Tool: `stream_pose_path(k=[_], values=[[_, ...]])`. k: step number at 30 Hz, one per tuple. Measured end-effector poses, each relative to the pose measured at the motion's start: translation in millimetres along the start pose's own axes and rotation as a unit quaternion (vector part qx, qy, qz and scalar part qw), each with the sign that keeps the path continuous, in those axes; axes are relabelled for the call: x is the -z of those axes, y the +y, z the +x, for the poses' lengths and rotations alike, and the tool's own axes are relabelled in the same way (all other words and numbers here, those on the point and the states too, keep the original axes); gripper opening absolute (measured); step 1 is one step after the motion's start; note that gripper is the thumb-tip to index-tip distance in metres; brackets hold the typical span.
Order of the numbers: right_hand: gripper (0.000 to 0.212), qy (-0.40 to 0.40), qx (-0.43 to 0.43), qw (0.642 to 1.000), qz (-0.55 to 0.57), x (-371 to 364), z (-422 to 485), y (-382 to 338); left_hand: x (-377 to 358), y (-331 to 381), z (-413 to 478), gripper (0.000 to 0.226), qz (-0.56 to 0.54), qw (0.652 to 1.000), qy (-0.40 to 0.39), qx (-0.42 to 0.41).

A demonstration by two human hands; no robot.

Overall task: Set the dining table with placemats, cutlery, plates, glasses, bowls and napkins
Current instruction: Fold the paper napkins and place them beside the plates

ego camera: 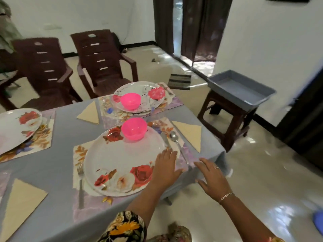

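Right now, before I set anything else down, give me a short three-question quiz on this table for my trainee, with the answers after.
1. True or false: the nearest plate has a pink bowl on it.
2. Where does the spoon lie? A) left of that plate B) right of that plate C) inside the bowl
3. How many pink bowls are on the table?
Key: 1 true. 2 B. 3 two; the second bowl sits on the far plate.
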State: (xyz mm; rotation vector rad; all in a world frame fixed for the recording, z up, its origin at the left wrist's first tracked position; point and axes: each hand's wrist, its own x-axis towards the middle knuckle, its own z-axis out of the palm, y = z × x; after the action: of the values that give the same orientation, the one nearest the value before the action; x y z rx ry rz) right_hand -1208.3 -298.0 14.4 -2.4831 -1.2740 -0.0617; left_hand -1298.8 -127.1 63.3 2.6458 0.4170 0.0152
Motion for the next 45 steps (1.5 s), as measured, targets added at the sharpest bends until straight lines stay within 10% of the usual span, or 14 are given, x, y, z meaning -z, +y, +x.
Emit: stream_pose_path(k=[12,25,33,39,45], values=[[0.067,0.006,-0.061,0.994,-0.094,26.1,89.2,166.0,-44.8,63.1,186.7,0.071,-0.016,0.999,-0.035,0.017],[0.065,-0.044,0.125,0.991,-0.02,16.2,230.9,264.8,-62.9,72.9,306.8,0.062,0.028,0.991,0.07,0.108],[0.071,-0.095,0.377,0.919,0.063,-3.9,304.0,238.6,-74.3,78.0,269.4,0.047,0.053,0.931,0.272,0.238],[0.039,-0.095,0.495,0.857,0.11,-14.6,311.1,207.0,-102.6,99.8,228.6,0.05,0.086,0.891,0.308,0.321],[0.051,-0.137,0.549,0.814,0.133,-21.2,299.8,201.9,-128.9,115.0,190.4,0.04,0.154,0.853,0.312,0.388]])
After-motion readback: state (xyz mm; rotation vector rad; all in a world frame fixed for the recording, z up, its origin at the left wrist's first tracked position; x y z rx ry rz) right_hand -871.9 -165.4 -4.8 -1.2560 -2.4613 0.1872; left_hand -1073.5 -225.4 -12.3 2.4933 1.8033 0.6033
